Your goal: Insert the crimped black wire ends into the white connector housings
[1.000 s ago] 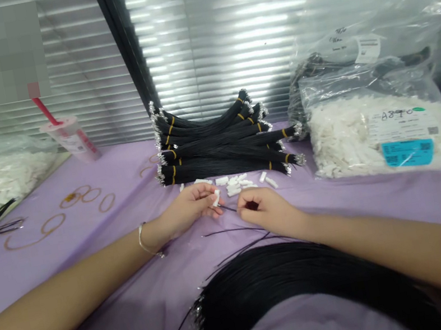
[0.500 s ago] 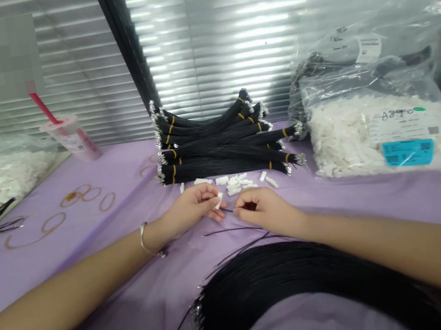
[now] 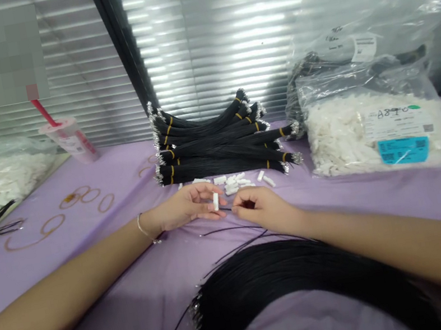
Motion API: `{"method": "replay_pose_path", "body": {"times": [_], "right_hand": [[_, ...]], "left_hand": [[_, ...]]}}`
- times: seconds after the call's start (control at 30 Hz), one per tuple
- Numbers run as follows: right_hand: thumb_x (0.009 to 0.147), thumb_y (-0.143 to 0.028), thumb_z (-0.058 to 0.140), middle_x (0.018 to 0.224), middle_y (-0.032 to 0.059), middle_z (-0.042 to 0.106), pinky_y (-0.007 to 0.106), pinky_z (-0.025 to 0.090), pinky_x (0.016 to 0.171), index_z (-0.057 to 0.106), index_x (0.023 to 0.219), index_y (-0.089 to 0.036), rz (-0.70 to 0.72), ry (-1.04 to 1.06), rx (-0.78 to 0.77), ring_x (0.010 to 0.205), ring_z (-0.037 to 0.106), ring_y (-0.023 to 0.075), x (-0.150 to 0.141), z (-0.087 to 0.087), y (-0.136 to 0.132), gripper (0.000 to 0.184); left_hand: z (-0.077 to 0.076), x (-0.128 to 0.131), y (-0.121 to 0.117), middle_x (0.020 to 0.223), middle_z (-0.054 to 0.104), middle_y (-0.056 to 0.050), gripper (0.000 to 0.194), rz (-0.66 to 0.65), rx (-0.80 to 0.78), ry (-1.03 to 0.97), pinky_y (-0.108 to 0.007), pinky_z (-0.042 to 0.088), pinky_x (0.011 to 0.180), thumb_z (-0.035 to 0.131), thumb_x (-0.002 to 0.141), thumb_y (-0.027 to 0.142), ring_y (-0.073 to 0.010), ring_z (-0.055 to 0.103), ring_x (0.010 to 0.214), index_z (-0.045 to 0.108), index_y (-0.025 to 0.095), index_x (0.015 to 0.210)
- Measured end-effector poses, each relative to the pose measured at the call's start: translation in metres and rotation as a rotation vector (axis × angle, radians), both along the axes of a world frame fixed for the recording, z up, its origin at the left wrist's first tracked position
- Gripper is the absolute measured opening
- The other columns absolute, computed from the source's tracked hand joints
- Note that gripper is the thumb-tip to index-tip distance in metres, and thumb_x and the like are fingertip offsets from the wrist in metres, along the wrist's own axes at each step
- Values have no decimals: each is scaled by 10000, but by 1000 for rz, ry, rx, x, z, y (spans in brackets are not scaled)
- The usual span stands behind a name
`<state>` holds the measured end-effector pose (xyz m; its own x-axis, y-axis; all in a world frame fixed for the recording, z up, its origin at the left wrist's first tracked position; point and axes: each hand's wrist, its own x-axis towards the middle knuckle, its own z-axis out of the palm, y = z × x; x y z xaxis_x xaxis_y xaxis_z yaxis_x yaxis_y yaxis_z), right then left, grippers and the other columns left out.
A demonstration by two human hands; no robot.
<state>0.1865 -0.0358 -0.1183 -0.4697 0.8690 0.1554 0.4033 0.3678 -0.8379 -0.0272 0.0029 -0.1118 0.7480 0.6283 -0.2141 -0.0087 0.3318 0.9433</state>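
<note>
Between the fingertips of my left hand, which are closed on it, stands a small white plastic connector housing. My right hand pinches a thin black wire, whose end points left at the housing; whether it enters the housing I cannot tell. Just behind my hands lie several loose white housings on the purple cloth. A large curved bundle of black wires with shiny metal ends spreads below my right forearm, and a few single wires stick out from it towards my hands.
Yellow-banded black wire bundles are stacked at the back by the blinds. A clear bag of white housings stands right, another bag left. A cup with a red straw and rubber bands are at the left.
My left fingers have turned the white housing from tilted to nearly upright. My right hand keeps its pinch on the wire, close to the same place. The whole view has shifted slightly.
</note>
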Motion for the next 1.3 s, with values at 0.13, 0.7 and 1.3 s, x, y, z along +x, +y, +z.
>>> {"method": "replay_pose_path", "body": {"times": [0.13, 0.7, 1.3], "right_hand": [[773, -202, 540, 674, 0, 559, 229, 375, 578, 588, 691, -156, 40, 2, 4, 624, 482, 102, 1, 0, 1, 105], [833, -244, 540, 740, 23, 590, 265, 413, 689, 625, 764, -156, 173, -9, 91, 708, 525, 125, 3, -2, 4, 140], [831, -240, 554, 778, 20, 631, 258, 435, 721, 654, 796, -168, 204, -26, 76, 739, 562, 122, 0, 1, 1, 129]], "left_hand": [[-1, 1, 0, 896, 628, -28, 287, 1, 30, -15, -220, 556, 705, 665, 733, 120, -148, 676, 819, 528, 145, 984], [3, 10, -8, 722, 604, 7, 253, 14, 197, 31, -189, 516, 626, 694, 683, 99, -59, 591, 647, 530, 105, 875], [-1, 12, -11, 749, 594, -2, 228, -7, 268, 50, -203, 523, 633, 670, 732, 193, -67, 586, 674, 520, 118, 886]]}}
